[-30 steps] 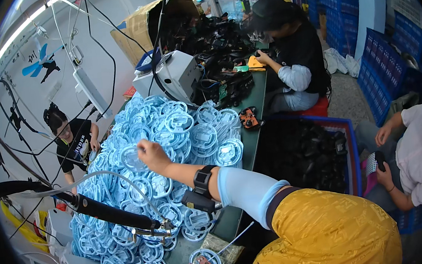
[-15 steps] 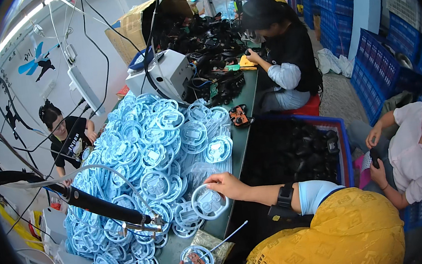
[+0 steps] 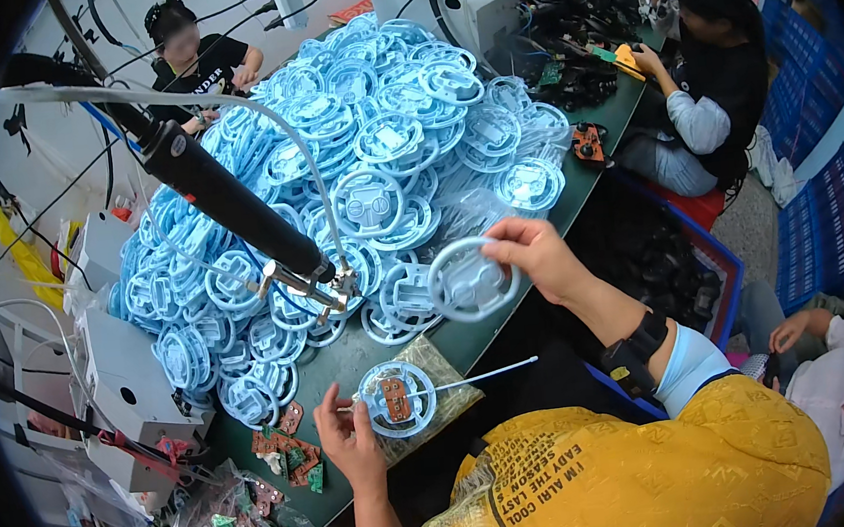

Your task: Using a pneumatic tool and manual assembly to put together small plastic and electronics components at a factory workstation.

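Observation:
My right hand (image 3: 540, 253) pinches the rim of a pale blue wheel-shaped plastic part (image 3: 474, 281), held up above the table's front edge. At the left rim of a second blue wheel-shaped part (image 3: 418, 427) is my left hand (image 3: 349, 435), its fingers apart; whether it touches the rim I cannot tell. A small brown circuit board (image 3: 395, 400) sits inside that second part, and a thin blue stick (image 3: 492, 374) reaches out from it to the right. Beneath it lies a flat pad (image 3: 436, 368) in crinkled clear plastic. Beyond my hands rises a heap of similar blue parts (image 3: 359, 118).
A black arm (image 3: 225, 195) with a metal fitting (image 3: 309, 288) hangs over the heap. Loose circuit boards (image 3: 288, 454) and a clear bag (image 3: 234, 526) lie at the near left. Grey boxes (image 3: 141, 378) stand left. Co-workers sit around; a blue crate (image 3: 734, 276) is at right.
The view has swung, so the heap and table appear shifted. My right hand has lifted its blue part off the heap. My left hand's fingers have spread beside the second part.

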`<state>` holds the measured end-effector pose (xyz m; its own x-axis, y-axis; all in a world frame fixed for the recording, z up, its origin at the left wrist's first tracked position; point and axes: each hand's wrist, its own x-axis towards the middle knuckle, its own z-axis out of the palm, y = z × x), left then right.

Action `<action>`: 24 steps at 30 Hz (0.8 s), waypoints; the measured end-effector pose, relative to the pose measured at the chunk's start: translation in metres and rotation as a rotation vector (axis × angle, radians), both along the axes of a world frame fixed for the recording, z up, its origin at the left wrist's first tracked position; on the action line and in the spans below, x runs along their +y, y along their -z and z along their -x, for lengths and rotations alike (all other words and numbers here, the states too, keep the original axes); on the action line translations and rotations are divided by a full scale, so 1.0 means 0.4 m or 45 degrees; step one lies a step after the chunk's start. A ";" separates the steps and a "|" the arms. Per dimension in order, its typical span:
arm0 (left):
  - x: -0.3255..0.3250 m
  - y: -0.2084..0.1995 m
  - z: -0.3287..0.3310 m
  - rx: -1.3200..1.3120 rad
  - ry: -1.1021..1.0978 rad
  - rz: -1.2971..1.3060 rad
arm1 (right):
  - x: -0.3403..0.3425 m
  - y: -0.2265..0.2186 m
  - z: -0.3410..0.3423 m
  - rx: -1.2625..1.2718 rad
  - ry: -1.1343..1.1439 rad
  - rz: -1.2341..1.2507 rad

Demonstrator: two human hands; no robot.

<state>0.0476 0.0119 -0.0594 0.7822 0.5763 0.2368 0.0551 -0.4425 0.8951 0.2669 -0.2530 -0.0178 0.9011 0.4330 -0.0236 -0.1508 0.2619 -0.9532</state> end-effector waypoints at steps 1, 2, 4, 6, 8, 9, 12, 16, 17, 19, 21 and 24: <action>-0.002 -0.016 -0.001 -0.036 0.111 0.095 | 0.015 -0.010 0.015 -0.065 -0.144 0.073; -0.012 -0.039 -0.014 -0.007 0.229 0.214 | 0.030 -0.027 0.026 -0.061 -0.305 0.093; -0.061 -0.104 -0.058 0.053 0.468 0.390 | 0.060 -0.038 0.055 -0.188 -0.436 0.125; -0.072 -0.123 -0.070 0.043 0.553 0.390 | 0.088 -0.054 0.075 -0.540 -0.571 0.243; -0.080 -0.131 -0.083 0.158 0.627 0.195 | 0.137 -0.062 0.104 -0.659 -0.568 0.293; -0.079 -0.132 -0.079 0.156 0.624 0.191 | 0.162 -0.070 0.127 -0.668 -0.549 0.326; -0.083 -0.126 -0.079 0.051 0.420 0.479 | 0.154 -0.092 0.142 -0.872 -0.306 0.370; -0.086 -0.124 -0.110 0.006 0.418 0.381 | 0.109 -0.040 0.117 -0.977 -0.314 0.611; -0.075 -0.121 -0.104 0.059 0.399 0.355 | 0.098 -0.024 0.111 -0.941 -0.380 0.742; -0.075 -0.133 -0.091 0.046 0.359 0.497 | 0.135 -0.010 0.131 -0.987 -0.166 0.575; -0.045 -0.135 -0.048 0.100 0.382 0.472 | 0.178 -0.040 0.159 -1.532 0.091 0.487; -0.018 -0.086 -0.091 -0.001 0.499 0.207 | 0.170 -0.054 0.171 -1.745 0.011 0.596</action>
<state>0.0841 0.0046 -0.0251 0.9495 0.2651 0.1680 -0.0899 -0.2833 0.9548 0.1986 -0.1850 0.0037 0.3340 0.6222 0.7080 0.9332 -0.1125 -0.3414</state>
